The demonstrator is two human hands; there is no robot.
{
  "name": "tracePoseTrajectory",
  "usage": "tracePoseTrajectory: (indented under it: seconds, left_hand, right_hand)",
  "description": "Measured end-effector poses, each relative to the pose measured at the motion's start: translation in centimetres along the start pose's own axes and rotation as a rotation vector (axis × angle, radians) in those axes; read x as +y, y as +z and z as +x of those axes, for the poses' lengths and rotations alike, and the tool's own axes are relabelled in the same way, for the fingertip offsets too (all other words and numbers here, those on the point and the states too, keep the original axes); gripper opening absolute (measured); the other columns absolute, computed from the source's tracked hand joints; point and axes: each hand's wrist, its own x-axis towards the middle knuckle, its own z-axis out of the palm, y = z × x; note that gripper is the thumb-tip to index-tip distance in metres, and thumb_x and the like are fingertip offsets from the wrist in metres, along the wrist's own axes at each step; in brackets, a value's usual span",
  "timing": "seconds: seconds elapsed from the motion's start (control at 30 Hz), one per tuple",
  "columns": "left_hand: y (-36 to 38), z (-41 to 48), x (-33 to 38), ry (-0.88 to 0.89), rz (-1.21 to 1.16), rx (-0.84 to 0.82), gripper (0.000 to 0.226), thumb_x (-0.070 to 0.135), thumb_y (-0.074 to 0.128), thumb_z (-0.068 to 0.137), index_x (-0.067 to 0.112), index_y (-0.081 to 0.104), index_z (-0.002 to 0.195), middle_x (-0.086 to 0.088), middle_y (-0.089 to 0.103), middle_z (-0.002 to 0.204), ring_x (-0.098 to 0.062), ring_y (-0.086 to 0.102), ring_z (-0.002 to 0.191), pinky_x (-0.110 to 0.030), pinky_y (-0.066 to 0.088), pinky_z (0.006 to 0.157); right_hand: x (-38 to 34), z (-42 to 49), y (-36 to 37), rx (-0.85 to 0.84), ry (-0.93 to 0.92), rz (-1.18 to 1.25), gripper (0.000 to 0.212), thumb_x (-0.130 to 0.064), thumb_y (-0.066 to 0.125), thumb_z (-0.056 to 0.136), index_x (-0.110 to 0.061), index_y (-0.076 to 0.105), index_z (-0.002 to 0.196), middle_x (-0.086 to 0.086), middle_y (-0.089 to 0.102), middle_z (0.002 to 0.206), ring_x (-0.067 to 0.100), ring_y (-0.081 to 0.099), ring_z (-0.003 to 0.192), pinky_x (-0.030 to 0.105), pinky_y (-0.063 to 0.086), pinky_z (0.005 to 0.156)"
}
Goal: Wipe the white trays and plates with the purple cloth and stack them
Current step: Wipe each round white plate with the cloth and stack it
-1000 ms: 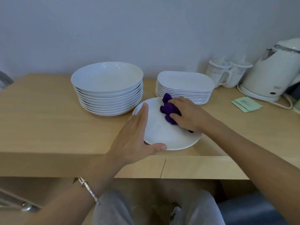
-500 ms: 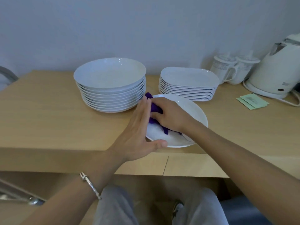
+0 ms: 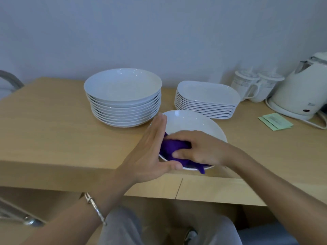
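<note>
Single white plate (image 3: 192, 122) flat on the tabletop (image 3: 53, 131), near the front edge, just in front of both stacks.

Right hand (image 3: 200, 149): curled over the bunched purple cloth (image 3: 172, 147), gripping it and pressing it into the near-left part of the plate. One cloth tail draped over the near rim.

Left hand (image 3: 150, 156): flat, fingers straight and together, edge-on against the plate's left rim, thumb along the near rim. Bracing only, nothing gripped. Silver bracelet (image 3: 95, 208) on that wrist.

Hands close together, left fingers just beside the cloth. Touching it or not: cannot tell.

Behind-left: stack of round plates (image 3: 123, 105), rims roughly aligned, close to the single plate's far-left edge. Behind-right: stack of rounded-rectangle trays (image 3: 207, 101), lower than the plate stack and just behind the single plate. Clear gap of bare wood between the two stacks.

Far right by the wall: two lidded white mugs (image 3: 254, 86) side by side, then a white electric kettle (image 3: 300, 98) on its base, cord trailing along the tabletop. Pale green paper packets (image 3: 276, 121) overlapping, flat in front of the kettle, well apart from the trays.

Below the tabletop edge: knees in grey trousers (image 3: 122, 227). Far left: part of a metal frame (image 3: 10, 80), too little visible to identify.
</note>
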Motion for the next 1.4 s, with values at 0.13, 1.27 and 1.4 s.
tracePoseTrajectory:
  seconds: [0.13,1.27,1.4]
  left_hand:
    - [0.1,-0.1,-0.2,0.028,0.013,0.041,0.101,0.077,0.043,0.076,0.055,-0.041,0.126,0.026,-0.038,0.145,-0.003,-0.026,0.141,-0.026,-0.003,0.117]
    - [0.6,0.2,0.6,0.17,0.627,-0.023,0.086,0.081,0.02,0.083,0.019,0.065,0.122,0.001,0.066,0.123,-0.02,0.061,0.116,-0.044,0.025,0.11]
    - [1.3,0.1,2.3,0.378,0.651,-0.064,0.069,0.067,0.018,0.094,0.026,0.074,0.098,0.01,0.072,0.1,-0.009,0.067,0.097,-0.033,0.05,0.087]
  right_hand:
    - [0.0,4.7,2.2,0.275,-0.085,0.059,0.008,-0.014,0.056,0.086,-0.02,0.058,0.092,-0.007,0.062,0.082,0.007,0.057,0.075,0.023,0.046,0.068]
    - [5.1,-1.2,0.3,0.381,0.22,-0.204,0.052,-0.045,0.065,0.078,-0.03,0.045,0.124,-0.004,0.051,0.113,0.017,0.051,0.102,0.028,0.043,0.08]
    - [4.2,-3.1,-1.3,0.662,0.209,0.283,0.029,-0.032,0.071,0.076,-0.032,0.056,0.102,-0.014,0.063,0.091,-0.001,0.06,0.078,0.008,0.043,0.061]
